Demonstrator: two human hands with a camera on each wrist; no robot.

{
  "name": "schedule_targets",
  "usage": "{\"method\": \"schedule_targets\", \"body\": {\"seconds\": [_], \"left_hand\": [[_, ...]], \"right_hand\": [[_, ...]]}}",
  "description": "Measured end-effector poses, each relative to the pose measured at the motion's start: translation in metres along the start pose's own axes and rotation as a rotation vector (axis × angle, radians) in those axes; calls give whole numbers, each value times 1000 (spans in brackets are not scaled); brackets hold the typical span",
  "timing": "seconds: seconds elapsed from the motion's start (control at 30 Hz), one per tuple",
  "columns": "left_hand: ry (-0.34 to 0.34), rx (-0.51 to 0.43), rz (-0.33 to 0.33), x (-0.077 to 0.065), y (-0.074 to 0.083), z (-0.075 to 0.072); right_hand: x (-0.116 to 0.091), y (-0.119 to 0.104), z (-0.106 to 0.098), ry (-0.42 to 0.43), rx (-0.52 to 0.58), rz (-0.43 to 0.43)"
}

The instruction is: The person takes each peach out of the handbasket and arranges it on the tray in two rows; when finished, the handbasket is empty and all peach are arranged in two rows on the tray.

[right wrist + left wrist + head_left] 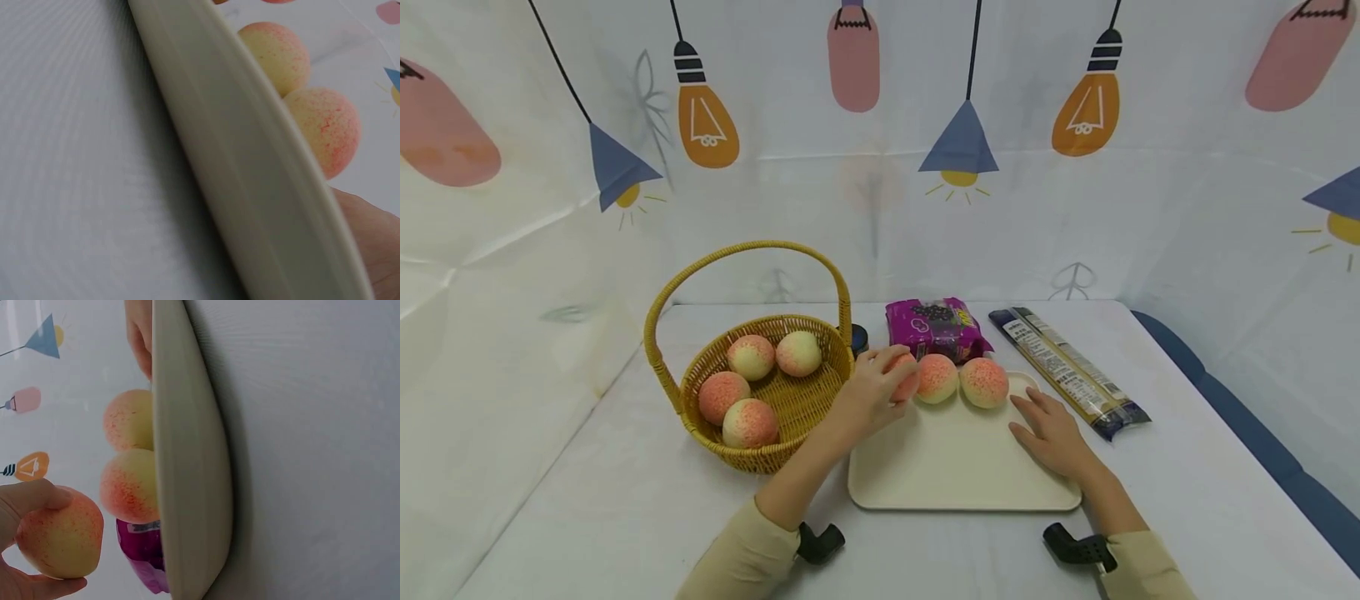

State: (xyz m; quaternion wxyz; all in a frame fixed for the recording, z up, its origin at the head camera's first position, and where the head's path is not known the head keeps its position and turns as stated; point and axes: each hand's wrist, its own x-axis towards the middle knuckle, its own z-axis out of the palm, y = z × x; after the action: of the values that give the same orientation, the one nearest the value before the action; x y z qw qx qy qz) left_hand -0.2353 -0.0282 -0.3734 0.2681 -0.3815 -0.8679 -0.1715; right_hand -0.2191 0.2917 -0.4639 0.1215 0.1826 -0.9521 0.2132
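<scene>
My left hand (867, 397) grips a peach (904, 377) above the far left corner of a cream tray (962, 467). In the left wrist view the thumb and fingers pinch this peach (62, 534) from two sides. Two more peaches, a left one (937, 379) and a right one (984, 383), sit side by side at the tray's far edge. My right hand (1051, 433) rests over the tray's right side, fingers loosely extended, holding nothing. The tray's wall hides part of that hand in the right wrist view.
Left of the tray stands a wicker basket (805, 407) with a tall arched handle and several peaches inside. Behind the tray lie a purple snack packet (934, 327) and a dark-lidded jar (859, 338). A long flat packet (1067, 367) lies at the right.
</scene>
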Motion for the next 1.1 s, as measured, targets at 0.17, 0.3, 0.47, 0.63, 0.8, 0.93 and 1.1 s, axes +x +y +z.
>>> {"method": "schedule_targets", "body": {"seconds": [0.17, 0.3, 0.47, 0.63, 0.8, 0.93, 1.1], "left_hand": [[-7, 39, 5, -1, -4, 11], [-35, 37, -33, -1, -6, 17], [-78, 1, -105, 0, -7, 23], [-104, -14, -145, 1, -9, 28], [-107, -16, -149, 2, -12, 32], [-130, -15, -165, 1, -13, 35], [-157, -9, -152, 2, -15, 39]], "right_hand": [[1, 2, 2, 2, 2, -3], [1, 2, 2, 2, 2, 2], [1, 3, 2, -4, 3, 11], [1, 3, 1, -6, -3, 11], [2, 2, 1, 3, 4, 5], [1, 2, 1, 4, 10, -1], [1, 2, 1, 1, 11, -1]]}}
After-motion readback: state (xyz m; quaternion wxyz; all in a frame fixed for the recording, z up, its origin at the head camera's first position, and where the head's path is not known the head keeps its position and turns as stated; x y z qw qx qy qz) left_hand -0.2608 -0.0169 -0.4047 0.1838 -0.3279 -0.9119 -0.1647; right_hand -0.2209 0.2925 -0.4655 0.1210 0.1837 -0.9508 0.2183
